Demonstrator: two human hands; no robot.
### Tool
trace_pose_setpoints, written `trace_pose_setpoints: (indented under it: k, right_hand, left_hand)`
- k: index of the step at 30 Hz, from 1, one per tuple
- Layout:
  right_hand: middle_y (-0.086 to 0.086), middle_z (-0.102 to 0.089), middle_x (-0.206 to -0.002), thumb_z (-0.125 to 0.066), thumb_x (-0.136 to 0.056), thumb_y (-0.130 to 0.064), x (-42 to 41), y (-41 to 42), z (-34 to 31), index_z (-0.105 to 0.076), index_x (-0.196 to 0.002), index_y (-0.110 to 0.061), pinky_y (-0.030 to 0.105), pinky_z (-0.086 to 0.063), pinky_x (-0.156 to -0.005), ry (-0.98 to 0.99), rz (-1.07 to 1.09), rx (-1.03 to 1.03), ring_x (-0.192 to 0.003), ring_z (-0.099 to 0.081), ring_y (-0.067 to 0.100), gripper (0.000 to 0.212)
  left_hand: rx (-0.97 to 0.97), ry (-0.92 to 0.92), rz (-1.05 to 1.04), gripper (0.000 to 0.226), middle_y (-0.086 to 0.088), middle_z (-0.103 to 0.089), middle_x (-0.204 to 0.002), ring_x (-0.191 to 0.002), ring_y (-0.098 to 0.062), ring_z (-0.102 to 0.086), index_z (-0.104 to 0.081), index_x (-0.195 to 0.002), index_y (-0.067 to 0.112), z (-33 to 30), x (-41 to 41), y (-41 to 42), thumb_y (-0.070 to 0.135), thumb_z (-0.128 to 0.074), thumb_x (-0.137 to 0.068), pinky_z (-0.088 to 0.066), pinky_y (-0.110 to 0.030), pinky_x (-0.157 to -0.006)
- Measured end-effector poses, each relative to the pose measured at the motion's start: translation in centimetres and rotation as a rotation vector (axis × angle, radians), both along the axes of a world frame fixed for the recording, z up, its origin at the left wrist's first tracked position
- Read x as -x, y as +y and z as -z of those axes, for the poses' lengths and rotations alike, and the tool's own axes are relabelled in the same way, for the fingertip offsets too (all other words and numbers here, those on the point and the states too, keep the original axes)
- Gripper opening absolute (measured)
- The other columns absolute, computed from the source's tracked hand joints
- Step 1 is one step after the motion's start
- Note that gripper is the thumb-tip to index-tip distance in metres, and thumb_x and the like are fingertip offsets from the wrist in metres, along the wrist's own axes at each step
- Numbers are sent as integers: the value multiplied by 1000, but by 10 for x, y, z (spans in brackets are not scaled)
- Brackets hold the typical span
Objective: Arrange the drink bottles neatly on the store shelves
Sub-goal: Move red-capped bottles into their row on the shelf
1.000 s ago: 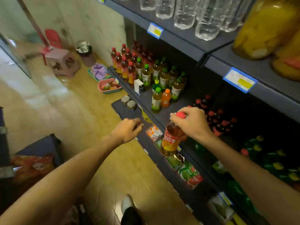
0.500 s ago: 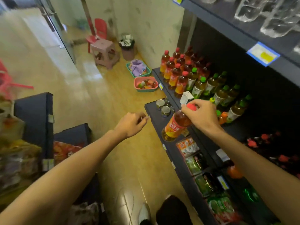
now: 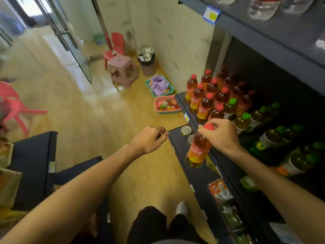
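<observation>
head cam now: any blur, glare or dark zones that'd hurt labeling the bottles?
Head view: held red-cap bottle and right hand fairly sharp; left edge by the pink chair smeared; floor shows window glare; green-cap bottles sink into shelf shadow; wide-angle bends the door frame.

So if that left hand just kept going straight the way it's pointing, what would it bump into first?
Probably the near corner of the lower dark shelf, just beyond the left hand; two small jars stand behind it. Depth is hard to judge from one view.
</observation>
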State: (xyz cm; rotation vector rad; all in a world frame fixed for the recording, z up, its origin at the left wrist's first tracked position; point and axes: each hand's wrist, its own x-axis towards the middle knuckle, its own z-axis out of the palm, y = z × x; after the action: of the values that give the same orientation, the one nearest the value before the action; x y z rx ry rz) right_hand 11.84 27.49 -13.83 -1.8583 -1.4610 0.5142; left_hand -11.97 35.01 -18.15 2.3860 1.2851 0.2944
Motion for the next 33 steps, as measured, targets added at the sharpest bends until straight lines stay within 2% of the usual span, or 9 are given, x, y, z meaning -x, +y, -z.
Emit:
trace_pose_setpoints:
  k: [3, 7, 11, 14, 19, 21, 24, 29, 33]
  right_hand:
    - [5, -64, -63, -72, -76, -31, -11, 29, 1, -64, -63, -11, 37, -52, -61, 22, 45, -5, -64, -60, 19, 25]
    - [5, -64, -61, -72, -74, -29, -29, 57, 6, -63, -62, -10, 40, -54, -59, 46, 138, 2, -63, -61, 20, 25]
    - [-1, -64, -62, -72, -75, -35, -44, 76, 4, -64, -63, -15, 36, -52, -59, 56, 290, 32, -64, -62, 15, 25]
    - [-7, -63, -63, -72, -77, -39, -48, 75, 0, -66, -66, -21, 31, -52, -56, 44, 461, 54, -62, -60, 7, 22]
    - [-17, -58, -53, -74, -77, -36, -52, 76, -13, -60, -57, -31, 18, -41, -54, 72, 718, -12, -56, -57, 0, 25]
    - [-16, -59, -52, -74, -76, -34, -51, 76, -17, -60, -56, -29, 22, -43, -53, 74, 800, -54, -56, -57, 1, 25]
    - [-1, -63, -59, -72, -76, -36, -50, 74, -20, -65, -62, -17, 35, -49, -58, 39, 895, -85, -60, -60, 14, 25]
    - [-2, -63, -62, -72, -77, -34, -54, 70, -18, -65, -63, -17, 35, -53, -62, 108, 950, -117, -66, -63, 16, 23]
    - [-4, -63, -62, -72, -78, -34, -60, 66, -9, -64, -61, -23, 33, -52, -60, 127, 1005, -150, -65, -62, 13, 22]
  left_hand:
    - [15, -70, -1, 24, -7, -68, -79, -74, -25, -62, -65, -94, 14, -3, -23, 40, 31, -49, -96, -50, -36, -67]
    - [38, -45, 158, 24, -6, -67, -75, -70, -25, -61, -65, -93, 15, 0, -60, 84, 32, -49, -96, -48, -36, -64]
    - [12, -99, 355, 25, -1, -64, -76, -70, -22, -61, -63, -89, 14, 0, -105, 141, 32, -48, -95, -47, -34, -61]
    - [30, -80, 502, 20, -9, -67, -85, -77, -27, -62, -65, -93, 8, -5, -140, 173, 22, -51, -93, -41, -30, -61]
    - [77, -96, 733, 29, -8, -67, -93, -84, -27, -62, -65, -100, 16, -13, -202, 211, 35, -45, -90, -51, -35, -70]
    - [74, -36, 752, 22, -4, -65, -89, -81, -24, -63, -62, -96, 20, -8, -226, 214, 33, -45, -93, -54, -36, -71]
    - [97, 19, 735, 15, -5, -64, -84, -78, -26, -63, -59, -91, 18, 2, -259, 214, 24, -45, -91, -53, -36, -67]
    - [152, 57, 674, 26, -11, -60, -99, -83, -31, -63, -53, -116, 12, 23, -298, 206, 19, -49, -91, -57, -42, -71]
    - [183, 98, 641, 35, -14, -57, -110, -90, -29, -62, -48, -124, 13, 40, -333, 204, 20, -56, -90, -58, -41, -74]
